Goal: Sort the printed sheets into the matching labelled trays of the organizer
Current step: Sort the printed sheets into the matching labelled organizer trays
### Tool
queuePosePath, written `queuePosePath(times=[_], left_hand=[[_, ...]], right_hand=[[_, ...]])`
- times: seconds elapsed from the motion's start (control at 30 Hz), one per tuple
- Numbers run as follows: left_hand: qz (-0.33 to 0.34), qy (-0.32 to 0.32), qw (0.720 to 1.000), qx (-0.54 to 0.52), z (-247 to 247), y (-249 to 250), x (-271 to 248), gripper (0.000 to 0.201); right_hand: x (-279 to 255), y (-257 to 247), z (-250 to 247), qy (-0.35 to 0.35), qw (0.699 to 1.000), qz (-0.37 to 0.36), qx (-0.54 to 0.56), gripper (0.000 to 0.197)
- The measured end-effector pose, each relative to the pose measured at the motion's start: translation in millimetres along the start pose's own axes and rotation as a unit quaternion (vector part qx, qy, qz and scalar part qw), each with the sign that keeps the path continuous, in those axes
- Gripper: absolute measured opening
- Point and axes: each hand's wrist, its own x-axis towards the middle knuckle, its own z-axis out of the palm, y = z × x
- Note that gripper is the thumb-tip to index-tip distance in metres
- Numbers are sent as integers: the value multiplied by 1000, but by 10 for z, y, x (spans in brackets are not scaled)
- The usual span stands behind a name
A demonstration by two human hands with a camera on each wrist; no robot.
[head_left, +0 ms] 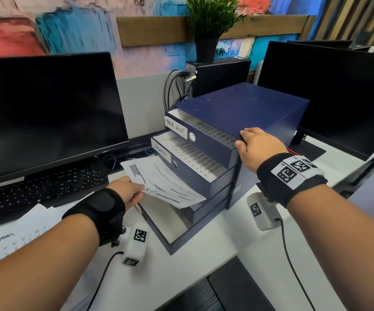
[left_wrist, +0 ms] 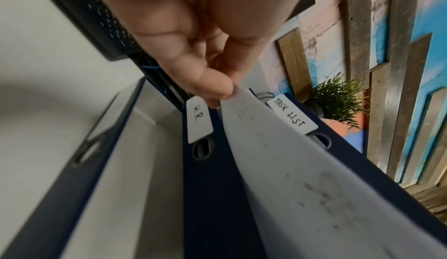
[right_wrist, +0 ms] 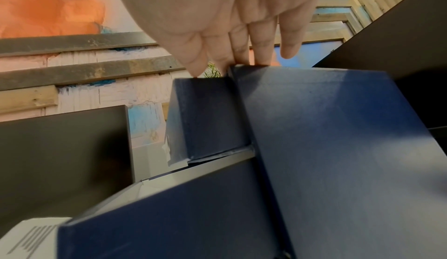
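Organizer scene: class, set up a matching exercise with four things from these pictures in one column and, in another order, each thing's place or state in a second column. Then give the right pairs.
Things:
1. TASK LIST tray
2. printed sheets
3. right hand
4. potted plant

Places or states:
A. pinched by the left hand, over the lower trays
B. behind the organizer, on a black box
C. topmost drawer, pulled partly out, printed paper inside
D. resting on the organizer's top front corner

Pairs: 1-C, 2-A, 3-D, 4-B

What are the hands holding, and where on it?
The left hand pinches printed sheets by their near left edge. The right hand rests on the organizer, holding nothing.
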Motion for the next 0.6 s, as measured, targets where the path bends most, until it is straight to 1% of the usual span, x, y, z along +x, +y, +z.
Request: queuePosePath(times=[0.1,0.27,0.3,0.37,0.43,0.53,0.6], left_hand=[[3,-1,1000,-12,161,4,47,15],[31,26,999,30,374,-8,138,35],[42,35,998,33,400,-7,147,36],[62,52,996,31,450,12,145,29],[93,68,992,55,465,10,153,31],[153,49,980,121,455,-28,179,27],[164,33,974,152,425,-53,214,19]], right_hand=[[1,2,2,1,1000,0,1,47],[5,15,24,3,1000,-5,5,48],[8,21,29,4,1000,-7,6,48],[16,37,28,7,1000,-9,10,47],[16,44,29,10,1000,-12,12,47],[19,50,39,12,1000,-13,15,47],[18,57,54,13,1000,-13,13,47]])
